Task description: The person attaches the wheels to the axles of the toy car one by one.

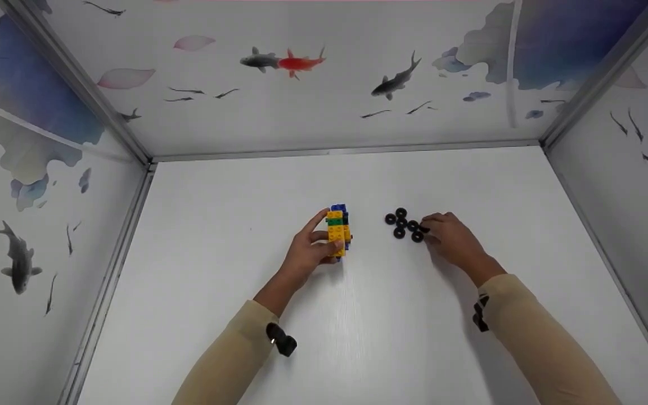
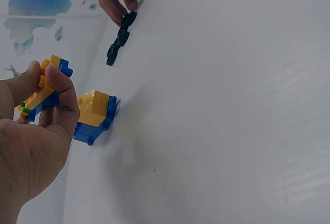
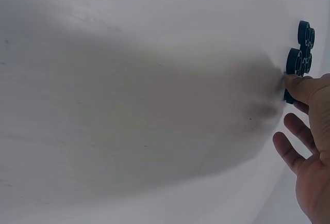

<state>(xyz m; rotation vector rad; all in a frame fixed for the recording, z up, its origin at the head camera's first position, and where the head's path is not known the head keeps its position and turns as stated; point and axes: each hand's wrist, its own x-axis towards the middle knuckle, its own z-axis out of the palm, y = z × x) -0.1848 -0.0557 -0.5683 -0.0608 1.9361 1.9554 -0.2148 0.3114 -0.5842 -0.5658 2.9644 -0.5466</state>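
Note:
My left hand (image 1: 302,254) holds a toy-brick build (image 1: 335,232) of yellow, green and blue bricks between thumb and fingers, raised above the table. Behind it in the left wrist view, a second yellow-and-blue brick build (image 2: 94,111) stands on the table; from the head it is mostly covered by the held one. To the right lies a cluster of several small black toy wheels (image 1: 401,223). At that cluster's right edge, my right hand (image 1: 454,239) pinches a black wheel (image 3: 289,98) between thumb and forefinger, the other fingers spread in the right wrist view.
The white tabletop (image 1: 217,225) is bounded by a back wall (image 1: 324,112) and side walls printed with fish and petals, with metal strips along the edges. A black wrist camera (image 1: 282,339) sits on the left sleeve.

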